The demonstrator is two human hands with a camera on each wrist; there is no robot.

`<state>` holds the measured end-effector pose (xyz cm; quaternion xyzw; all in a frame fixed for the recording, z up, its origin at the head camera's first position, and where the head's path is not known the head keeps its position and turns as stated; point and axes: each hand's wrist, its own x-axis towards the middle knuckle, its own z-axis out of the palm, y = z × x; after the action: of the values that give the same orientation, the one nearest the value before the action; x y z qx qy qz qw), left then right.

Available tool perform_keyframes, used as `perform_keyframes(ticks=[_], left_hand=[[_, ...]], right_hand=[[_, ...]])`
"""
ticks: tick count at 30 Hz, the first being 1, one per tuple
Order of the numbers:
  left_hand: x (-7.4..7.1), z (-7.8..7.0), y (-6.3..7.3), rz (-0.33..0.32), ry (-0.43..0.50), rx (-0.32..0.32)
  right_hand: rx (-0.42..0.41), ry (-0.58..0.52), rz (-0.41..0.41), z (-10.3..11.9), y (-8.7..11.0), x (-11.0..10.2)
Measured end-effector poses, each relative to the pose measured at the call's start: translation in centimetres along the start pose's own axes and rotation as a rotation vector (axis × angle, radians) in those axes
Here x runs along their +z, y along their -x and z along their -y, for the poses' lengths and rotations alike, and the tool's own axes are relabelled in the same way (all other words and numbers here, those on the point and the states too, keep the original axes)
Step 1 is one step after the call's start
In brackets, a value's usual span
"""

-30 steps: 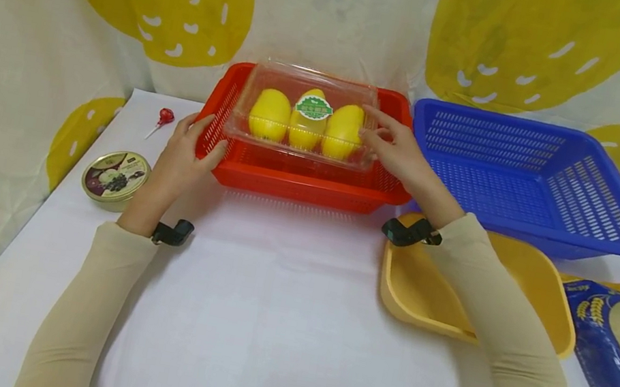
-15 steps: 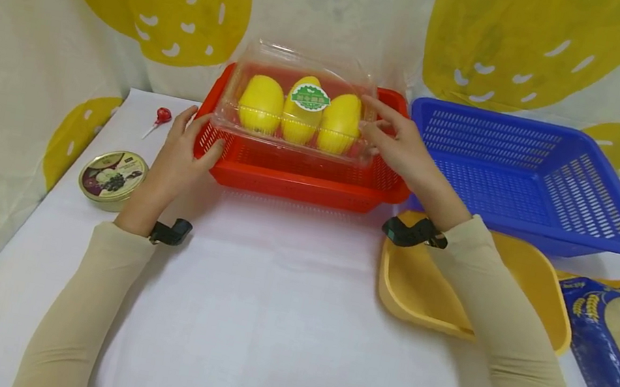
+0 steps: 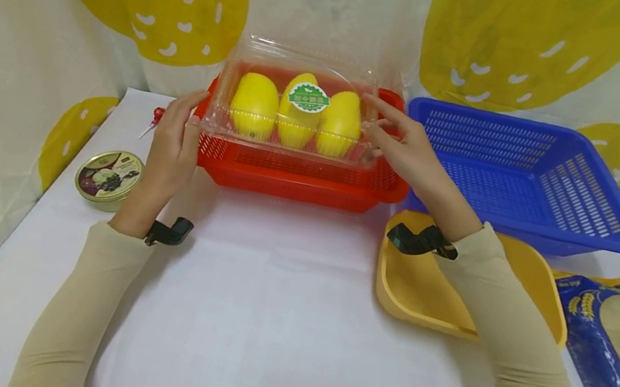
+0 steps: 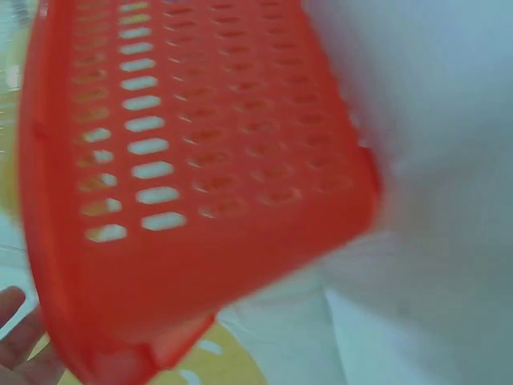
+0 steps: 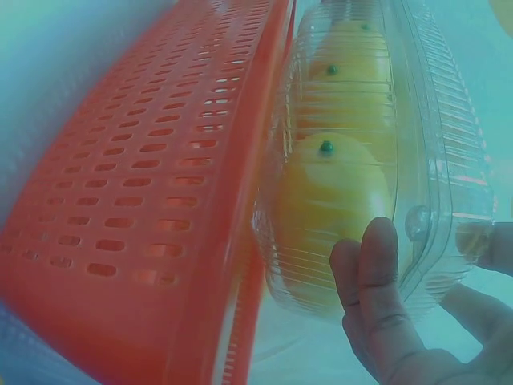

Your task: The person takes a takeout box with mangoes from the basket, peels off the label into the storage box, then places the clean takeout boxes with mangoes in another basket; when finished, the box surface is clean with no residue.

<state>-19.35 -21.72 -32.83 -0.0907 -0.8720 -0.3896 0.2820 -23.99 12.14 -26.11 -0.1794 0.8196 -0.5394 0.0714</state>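
Observation:
A clear plastic clamshell box with a green and white label holds three yellow mangoes. It is held over the red basket, tilted, its left end overlapping the basket's left rim in the head view. My right hand grips the box's right end; the right wrist view shows fingers on both sides of the clear plastic box. At the left end of the red basket, my left hand has its fingers extended, fingertips near the box's corner. Only some left fingers show beyond the basket rim in the left wrist view.
A blue basket stands at the right of the red one. In front of it is a yellow tub, partly under my right forearm. A blue package lies far right. A round tin and a red lollipop are at left.
The box has shifted left and a little toward the back, with my right hand on it. My left hand has moved off the basket's rim corner, its fingers now closer together.

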Motion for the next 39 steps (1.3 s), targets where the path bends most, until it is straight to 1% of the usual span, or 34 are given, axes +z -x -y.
perform_keyframes(ticks=[1, 3, 5, 7, 10, 15, 18, 23, 29, 34, 39], left_hand=[[0.0, -0.2, 0.0, -0.017, 0.029, 0.009], [0.0, -0.7, 0.0, -0.03, 0.072, 0.023], [0.0, -1.1, 0.0, -0.022, 0.082, 0.049], [0.0, -1.5, 0.0, 0.003, 0.077, 0.072], [0.1, -1.9, 0.0, 0.052, 0.036, 0.093], [0.0, -2.2, 0.3, 0.127, -0.017, 0.068], [-0.2, -2.4, 0.6, 0.149, -0.025, 0.056], [-0.3, -3.0, 0.9, 0.151, -0.009, 0.072], [-0.5, -3.8, 1.2, 0.159, 0.039, 0.103], [-0.8, -4.6, 1.7, 0.129, 0.085, 0.146], [-1.0, -5.2, 2.2, 0.114, 0.135, 0.185]], right_hand=[[-0.004, 0.001, -0.001, 0.0, 0.1, -0.1], [-0.009, 0.003, -0.003, 0.0, 0.3, -0.2], [-0.014, 0.005, -0.006, 0.0, 0.5, -0.3], [-0.018, 0.011, -0.008, 0.0, 0.6, -0.4], [-0.021, 0.025, -0.01, 0.1, 0.9, -0.6], [-0.028, 0.024, -0.003, 0.3, 1.6, -0.6], [-0.02, 0.027, -0.002, 0.5, 2.1, -0.6], [-0.012, 0.068, -0.016, 0.7, 2.8, -0.9], [-0.047, 0.037, -0.01, 0.6, 4.0, -1.1], [-0.065, 0.04, 0.011, 0.8, 4.9, -1.3], [-0.039, 0.044, 0.007, 1.1, 5.8, -1.3]])
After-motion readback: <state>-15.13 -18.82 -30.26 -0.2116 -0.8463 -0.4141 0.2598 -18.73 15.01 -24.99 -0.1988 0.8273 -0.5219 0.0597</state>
